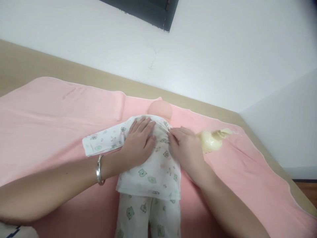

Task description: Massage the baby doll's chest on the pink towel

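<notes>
A small white long-sleeved shirt [158, 172] with green bear prints lies front up, apparently on a doll. The doll's smooth, rounded head [160, 109] shows above the collar. Resting flat on the chest of the shirt, near the collar, is my left hand [138, 142], its fingers stretched out. My right hand [187, 148] pinches the shirt fabric at the shoulder on the right, pulling small creases in it. The left sleeve [105, 140] extends out flat, and the other sleeve is hidden by my right hand. Matching printed trousers [135, 215] lie below the shirt hem.
A pink blanket [74, 112] lies beneath everything, over a tan surface [74, 74] that meets a white wall [210, 49]. Right of my right hand sits a shiny pale-yellow rounded object [211, 142] with a loose, thin end. A dark frame [148, 11] is set in the wall.
</notes>
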Demonstrator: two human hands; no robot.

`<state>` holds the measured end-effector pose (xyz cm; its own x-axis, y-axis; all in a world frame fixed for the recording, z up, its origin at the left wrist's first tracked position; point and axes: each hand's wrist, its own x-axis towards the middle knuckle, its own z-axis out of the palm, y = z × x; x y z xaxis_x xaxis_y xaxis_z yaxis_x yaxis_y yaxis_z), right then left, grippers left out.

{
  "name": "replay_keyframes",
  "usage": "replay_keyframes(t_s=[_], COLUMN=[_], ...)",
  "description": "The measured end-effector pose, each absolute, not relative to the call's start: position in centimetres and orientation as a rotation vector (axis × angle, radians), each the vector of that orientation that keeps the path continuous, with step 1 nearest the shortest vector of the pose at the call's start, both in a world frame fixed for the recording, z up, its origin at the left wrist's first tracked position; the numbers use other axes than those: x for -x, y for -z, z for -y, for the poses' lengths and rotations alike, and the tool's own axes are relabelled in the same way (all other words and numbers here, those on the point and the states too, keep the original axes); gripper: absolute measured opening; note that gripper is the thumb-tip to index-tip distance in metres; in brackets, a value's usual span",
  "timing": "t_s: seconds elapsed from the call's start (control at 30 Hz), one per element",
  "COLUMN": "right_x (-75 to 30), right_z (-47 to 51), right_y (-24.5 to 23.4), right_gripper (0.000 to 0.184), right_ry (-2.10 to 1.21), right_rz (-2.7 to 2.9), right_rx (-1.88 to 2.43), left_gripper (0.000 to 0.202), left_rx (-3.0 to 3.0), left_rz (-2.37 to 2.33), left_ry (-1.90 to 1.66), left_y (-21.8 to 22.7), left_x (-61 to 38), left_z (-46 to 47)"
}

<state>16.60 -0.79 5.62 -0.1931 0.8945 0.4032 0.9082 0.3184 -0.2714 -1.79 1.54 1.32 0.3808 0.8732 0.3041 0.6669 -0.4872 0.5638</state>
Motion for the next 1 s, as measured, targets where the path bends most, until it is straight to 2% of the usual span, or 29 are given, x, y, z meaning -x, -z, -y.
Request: replay_keyframes(t_s=[0.2, 0.3, 0.5, 0.53, 0.6, 0.63, 0.83, 1.0], right_x=[-16.4, -16.5, -16.9, -16.9, -17.1, -17.2, -18.7, -18.9], right_z=[2.4, 2.1, 0.3, 0.1, -0.1, -0.2, -0.3, -0.5], right_y=[-6.0, -6.6, -7.3, -7.3, -7.2, -7.2, -7.8, -7.8], right_gripper=[0.03, 0.023, 0.017, 0.025, 0.043, 0.046, 0.037, 0.015], right_ry=[0.091, 0.008, -0.436, -0.468, -0.435, -0.392, -0.221, -0.029], right_rz=[2.227, 2.274, 2.063, 2.046, 2.106, 2.162, 2.423, 2.492], right_rx=[1.452, 1.492, 1.695, 1.706, 1.698, 1.69, 1.699, 1.792], left_gripper=[0.063, 0.067, 0.032, 0.028, 0.025, 0.024, 0.024, 0.031], left_rx=[-2.49, -2.513, -2.478, -2.487, -2.515, -2.534, -2.649, -2.781], left_rz=[-1.304, -1.237, -1.221, -1.233, -1.226, -1.205, -0.962, -0.74], left_ry=[-0.975, -0.867, -0.69, -0.704, -0.774, -0.823, -0.986, -1.02], left_y=[-1.9, -3.1, -4.6, -4.5, -4.2, -3.9, -3.0, -2.9], left_x=[1.6, 1.4, 1.1, 1.0, 0.9, 0.8, 0.4, 0.4], left_z=[-1.7, -2.4, -3.1, -2.8, -2.1, -1.7, 0.2, -0.3])
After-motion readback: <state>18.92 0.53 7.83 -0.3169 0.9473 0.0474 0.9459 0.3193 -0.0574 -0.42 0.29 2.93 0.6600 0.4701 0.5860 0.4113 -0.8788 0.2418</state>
